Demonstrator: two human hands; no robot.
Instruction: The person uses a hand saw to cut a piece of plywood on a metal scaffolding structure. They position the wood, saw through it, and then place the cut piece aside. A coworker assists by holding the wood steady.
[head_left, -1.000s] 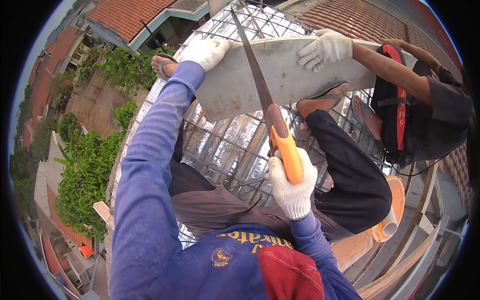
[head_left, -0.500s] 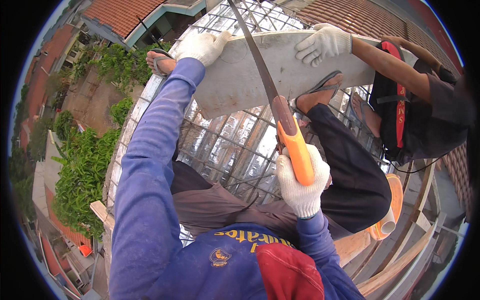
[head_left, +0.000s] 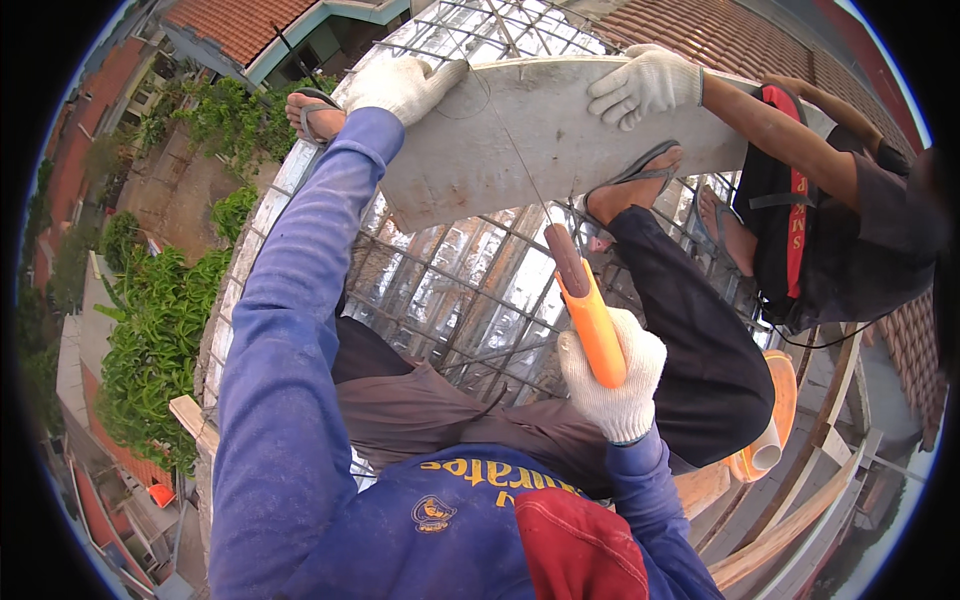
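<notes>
My left hand (head_left: 400,92), in a white glove, grips the upper edge of a grey flat board (head_left: 480,160) lying over the steel mesh. My right hand (head_left: 612,380), also gloved, is closed on the orange handle of a hand saw (head_left: 590,320). The saw's blade is seen edge-on as a thin line reaching up across the board, near its curved pencil mark. Whether its teeth touch the board I cannot tell. A co-worker's gloved hand (head_left: 640,85) rests on the board's upper edge at the right. My sandalled right foot (head_left: 635,178) is at the board's lower edge.
Rebar mesh over shiny sheeting (head_left: 450,290) spans the platform. A drop to trees (head_left: 165,330) and roofs lies beyond its left edge. The co-worker (head_left: 880,230) sits at the right with a black-and-red bag. Orange and white pipes (head_left: 765,420) and timber strips (head_left: 800,520) lie at lower right.
My right hand has shifted slightly right with the saw and turned it, so the blade that showed broad now appears as a thin line. Both hands on the board stay nearly in place.
</notes>
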